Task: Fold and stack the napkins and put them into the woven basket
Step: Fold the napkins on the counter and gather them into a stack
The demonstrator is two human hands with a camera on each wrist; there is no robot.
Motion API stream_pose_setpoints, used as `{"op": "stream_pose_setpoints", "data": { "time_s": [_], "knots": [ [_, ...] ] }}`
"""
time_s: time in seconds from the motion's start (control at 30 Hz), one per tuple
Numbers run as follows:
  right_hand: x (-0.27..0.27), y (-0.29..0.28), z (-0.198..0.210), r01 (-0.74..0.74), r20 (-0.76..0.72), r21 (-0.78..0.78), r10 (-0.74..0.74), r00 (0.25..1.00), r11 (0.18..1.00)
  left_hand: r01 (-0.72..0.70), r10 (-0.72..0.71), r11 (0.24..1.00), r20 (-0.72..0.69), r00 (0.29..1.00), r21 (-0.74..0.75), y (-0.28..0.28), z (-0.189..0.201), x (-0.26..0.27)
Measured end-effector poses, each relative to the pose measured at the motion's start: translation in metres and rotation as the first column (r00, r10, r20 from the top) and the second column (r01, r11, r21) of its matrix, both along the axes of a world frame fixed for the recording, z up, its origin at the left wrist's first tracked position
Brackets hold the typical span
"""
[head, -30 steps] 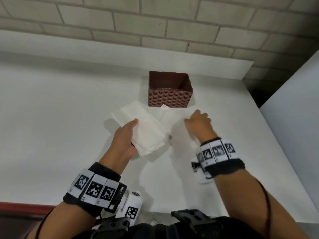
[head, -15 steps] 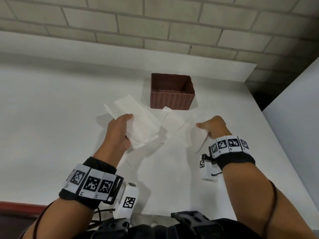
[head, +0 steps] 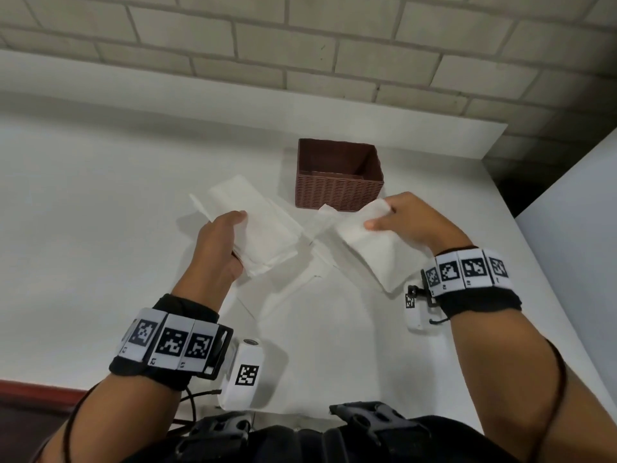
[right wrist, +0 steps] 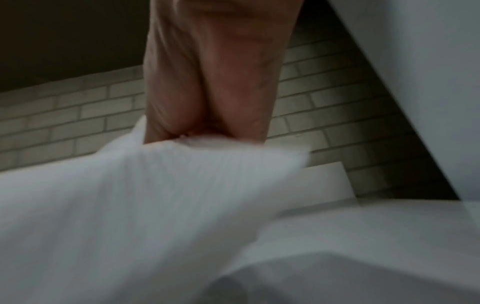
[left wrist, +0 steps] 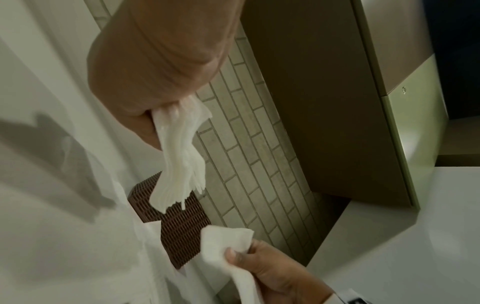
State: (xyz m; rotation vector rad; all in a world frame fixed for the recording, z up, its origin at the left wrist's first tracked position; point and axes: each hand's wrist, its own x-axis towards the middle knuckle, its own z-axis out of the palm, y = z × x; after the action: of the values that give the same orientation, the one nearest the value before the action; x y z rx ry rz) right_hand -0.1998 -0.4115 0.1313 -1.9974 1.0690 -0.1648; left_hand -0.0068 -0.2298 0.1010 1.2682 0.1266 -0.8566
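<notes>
A brown woven basket (head: pixel 339 192) stands on the white table (head: pixel 100 228) near the back; its inside looks bare. My left hand (head: pixel 222 242) grips a stack of folded white napkins (head: pixel 257 228), held above the table left of the basket. The left wrist view shows that stack (left wrist: pixel 179 156) hanging from my left hand (left wrist: pixel 145 98). My right hand (head: pixel 400 218) pinches a single white napkin (head: pixel 370 248) by its far edge in front of the basket's right corner. More napkins (head: pixel 320 225) lie flat on the table between my hands.
A brick wall (head: pixel 300 45) runs behind the table. A white panel (head: pixel 574 228) rises along the right side, with a dark gap at the back right corner. The table's near edge lies just in front of my body.
My right hand has lifted one napkin off the table and brought it up toward the basket. My left hand with the stack has shifted slightly left and stayed raised.
</notes>
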Motion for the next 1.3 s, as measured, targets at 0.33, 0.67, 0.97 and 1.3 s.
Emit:
{"op": "stream_pose_setpoints", "data": {
  "time_s": [0.33, 0.67, 0.97, 1.3],
  "knots": [
    [0.040, -0.007, -0.014, -0.250, -0.285, 0.068, 0.259, 0.923, 0.966, -0.013, 0.013, 0.999, 0.005, 1.000, 0.029, 0.013, -0.002, 0.007],
    [0.048, -0.006, -0.043, -0.288, -0.208, -0.058, 0.271, 0.940, 0.956, -0.037, 0.037, 0.999, -0.002, 0.999, 0.031, 0.020, -0.005, 0.011],
    [0.026, -0.005, -0.044, -0.259, -0.572, -0.197, 0.104, 0.814, 0.946, -0.064, 0.064, 0.998, 0.004, 0.998, 0.005, 0.022, -0.004, 0.017],
    [0.021, -0.004, -0.035, -0.271, -0.594, -0.077, 0.175, 0.785, 0.959, -0.076, 0.076, 0.997, -0.010, 0.997, -0.003, 0.023, -0.001, 0.019]
  ]
}}
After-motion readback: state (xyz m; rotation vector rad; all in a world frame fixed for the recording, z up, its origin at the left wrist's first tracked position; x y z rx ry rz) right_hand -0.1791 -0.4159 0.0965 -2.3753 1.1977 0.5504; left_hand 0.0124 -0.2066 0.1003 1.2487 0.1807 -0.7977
